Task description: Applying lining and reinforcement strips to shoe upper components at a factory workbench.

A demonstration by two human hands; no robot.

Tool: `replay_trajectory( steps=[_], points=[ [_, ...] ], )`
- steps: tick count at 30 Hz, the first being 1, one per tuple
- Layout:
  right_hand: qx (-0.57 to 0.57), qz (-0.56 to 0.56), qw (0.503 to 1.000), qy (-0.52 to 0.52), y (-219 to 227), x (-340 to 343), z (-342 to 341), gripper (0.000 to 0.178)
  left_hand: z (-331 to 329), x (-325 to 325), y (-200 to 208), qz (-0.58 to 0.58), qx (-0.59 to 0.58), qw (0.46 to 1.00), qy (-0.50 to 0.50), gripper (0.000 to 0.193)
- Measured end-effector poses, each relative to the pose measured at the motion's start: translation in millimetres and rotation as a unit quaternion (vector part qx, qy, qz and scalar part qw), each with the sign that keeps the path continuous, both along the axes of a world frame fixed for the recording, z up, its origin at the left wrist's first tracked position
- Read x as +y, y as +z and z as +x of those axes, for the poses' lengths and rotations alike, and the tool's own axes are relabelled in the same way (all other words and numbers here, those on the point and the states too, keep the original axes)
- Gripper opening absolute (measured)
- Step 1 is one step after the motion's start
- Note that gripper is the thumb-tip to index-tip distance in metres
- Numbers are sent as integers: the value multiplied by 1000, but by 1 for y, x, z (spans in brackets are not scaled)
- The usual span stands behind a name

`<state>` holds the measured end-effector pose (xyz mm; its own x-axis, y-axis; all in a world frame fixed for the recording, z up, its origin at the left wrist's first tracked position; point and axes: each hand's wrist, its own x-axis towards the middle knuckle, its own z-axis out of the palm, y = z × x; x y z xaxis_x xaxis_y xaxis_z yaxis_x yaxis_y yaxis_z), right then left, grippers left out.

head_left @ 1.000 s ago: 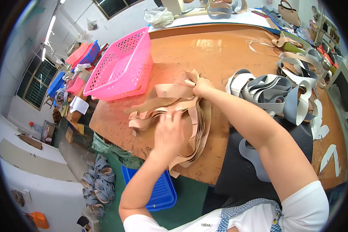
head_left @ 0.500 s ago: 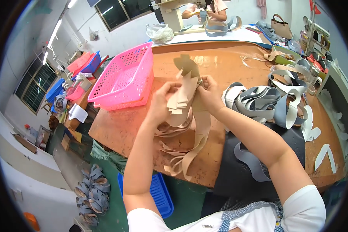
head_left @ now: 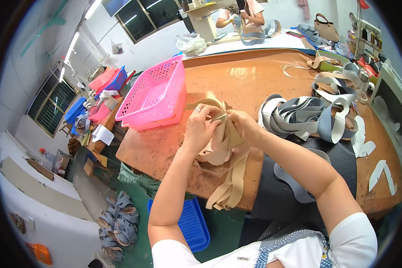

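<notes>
A bundle of long beige strips (head_left: 220,145), like cut leather or fabric, stands between my hands over the brown table. My left hand (head_left: 202,129), with a ring on one finger, is closed at the upper left of the bundle, its fingertips on a strip edge. Just to its right, my right hand (head_left: 242,125) pinches the top of the strips, thumb and fingers together. The strips' lower ends (head_left: 230,190) hang in loose folds near the table's front edge. My fingers partly hide the exact edges they grip.
A pink perforated basket (head_left: 154,98) stands left on the brown table (head_left: 245,73). Grey-and-white strips (head_left: 295,114) lie piled at right, beside a black sheet (head_left: 277,183). Below are a blue basket (head_left: 194,225) and strip bundles (head_left: 118,223). A person (head_left: 253,18) works at a far machine.
My hands have come closer together at the top of the bundle. The fanned strip ends have turned away, and the hanging ends have gathered together. The view has shifted slightly.
</notes>
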<state>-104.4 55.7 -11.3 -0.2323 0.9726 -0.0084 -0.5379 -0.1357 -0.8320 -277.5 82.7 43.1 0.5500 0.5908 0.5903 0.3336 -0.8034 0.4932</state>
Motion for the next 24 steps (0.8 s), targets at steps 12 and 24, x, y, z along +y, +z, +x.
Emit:
replay_trajectory(
  steps=[12, 24],
  points=[
    [-172, 165, 969, -67, -7, -9, 19, 34, 20, 17, -7, 201, 107, 971, 69, 12],
    [-63, 119, 991, 21, 38, -45, 23, 49, -65, 179, 9, 131, 94, 943, 292, 33]
  ],
)
